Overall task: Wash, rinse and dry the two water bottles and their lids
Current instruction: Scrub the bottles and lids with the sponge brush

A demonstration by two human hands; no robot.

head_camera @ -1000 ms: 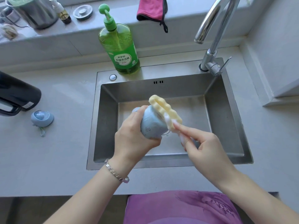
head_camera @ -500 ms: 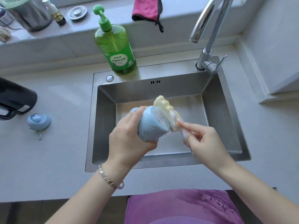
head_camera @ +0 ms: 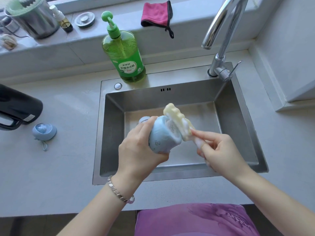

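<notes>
Over the steel sink (head_camera: 238,126), my left hand (head_camera: 139,149) grips a light blue water bottle (head_camera: 162,135) lying on its side, its base turned toward the right and covered in foam. My right hand (head_camera: 219,149) pinches a pale yellow wavy sponge (head_camera: 179,121) between foamy fingers and holds it against that base. A matching light blue lid (head_camera: 44,131) with a cord lies on the counter at the left. Beside it, a black bottle (head_camera: 18,108) lies on its side, partly cut off by the frame's edge.
A green pump bottle of dish soap (head_camera: 124,55) stands behind the sink. The chrome tap (head_camera: 219,33) arches over the sink's right rear. On the back ledge lie a pink cloth (head_camera: 156,13), a metal pot (head_camera: 32,19), a small spray bottle (head_camera: 62,19) and a metal drain plug (head_camera: 84,19).
The sponge has slid across the bottle's base, which is now turned more toward me and shows foam. My view has tilted slightly.
</notes>
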